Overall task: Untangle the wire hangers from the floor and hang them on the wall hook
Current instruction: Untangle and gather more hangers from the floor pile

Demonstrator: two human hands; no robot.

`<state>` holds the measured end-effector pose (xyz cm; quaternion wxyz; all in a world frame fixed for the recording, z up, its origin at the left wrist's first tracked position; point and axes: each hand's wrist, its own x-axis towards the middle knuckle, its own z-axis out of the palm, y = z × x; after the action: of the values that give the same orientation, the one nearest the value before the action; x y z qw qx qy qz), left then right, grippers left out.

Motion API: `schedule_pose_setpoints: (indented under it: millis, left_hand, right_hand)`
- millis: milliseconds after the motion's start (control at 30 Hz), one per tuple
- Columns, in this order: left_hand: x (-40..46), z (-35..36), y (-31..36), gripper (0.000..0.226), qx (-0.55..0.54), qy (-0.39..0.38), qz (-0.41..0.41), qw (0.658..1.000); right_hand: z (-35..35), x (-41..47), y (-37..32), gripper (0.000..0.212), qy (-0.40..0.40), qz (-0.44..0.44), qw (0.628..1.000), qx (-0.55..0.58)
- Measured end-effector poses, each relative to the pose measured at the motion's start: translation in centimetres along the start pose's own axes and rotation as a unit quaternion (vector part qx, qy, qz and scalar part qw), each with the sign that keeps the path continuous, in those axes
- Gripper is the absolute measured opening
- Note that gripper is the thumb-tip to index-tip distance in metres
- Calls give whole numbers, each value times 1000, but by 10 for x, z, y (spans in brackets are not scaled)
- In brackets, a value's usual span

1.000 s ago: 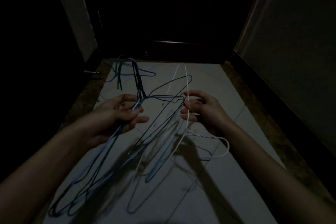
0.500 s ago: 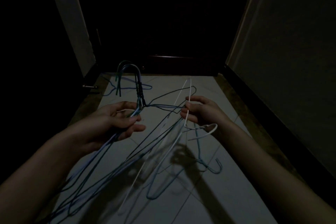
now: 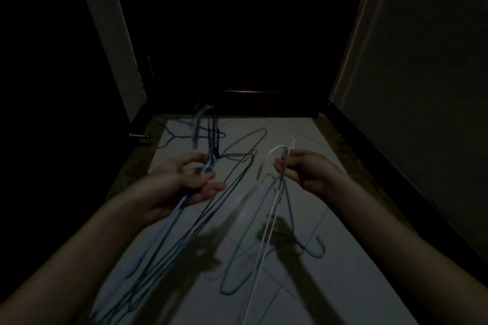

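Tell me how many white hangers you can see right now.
1. The white hanger hangs from the right hand, which pinches it beside a blue hanger. The left hand's dark bundle may hide more.

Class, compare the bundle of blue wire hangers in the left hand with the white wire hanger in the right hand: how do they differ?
The bundle of blue wire hangers is several dark wires; the white wire hanger is one pale wire. The left hand grips the blue bundle near its hooks, which point up; the right hand pinches the white hanger along its frame. Both hang down above the tiled floor.
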<state>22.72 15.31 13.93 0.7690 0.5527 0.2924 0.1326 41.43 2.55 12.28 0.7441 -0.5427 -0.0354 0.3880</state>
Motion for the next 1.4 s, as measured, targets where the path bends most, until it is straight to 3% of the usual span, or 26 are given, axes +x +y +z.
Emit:
schedule_pose_setpoints:
  millis: [267,467,600,800,967,1100,1233,1400]
  left_hand:
    - [11,20,-29,21,-66,-33,-37,997]
    - [5,28,-36,46,-37,-94,-57,993]
    - [4,30,-39,31,-19,-110,-64,992]
    - [10,29,-39,27,-2,-119,-79,990]
    - [14,23,-30,29,26,-123,-81,989]
    - [21,18,-18,32,18,-120,-81,989]
    - [24,17,6,30,11,-117,-80,990]
    - [12,19,62,32,7,-118,-93,989]
  right_hand:
    - [18,-7,6,32,-18,70,996,55]
    - [20,-1,19,35,31,103,992,62]
    - [18,4,23,34,37,110,992,43]
    - [6,9,22,30,83,126,982,-111]
    - [-6,10,18,9,43,219,974,-32]
    - [-4,8,17,20,0,251,966,-54]
    - [17,5,2,30,-75,243,967,15]
    - [57,-11,-36,29,-51,237,961,133]
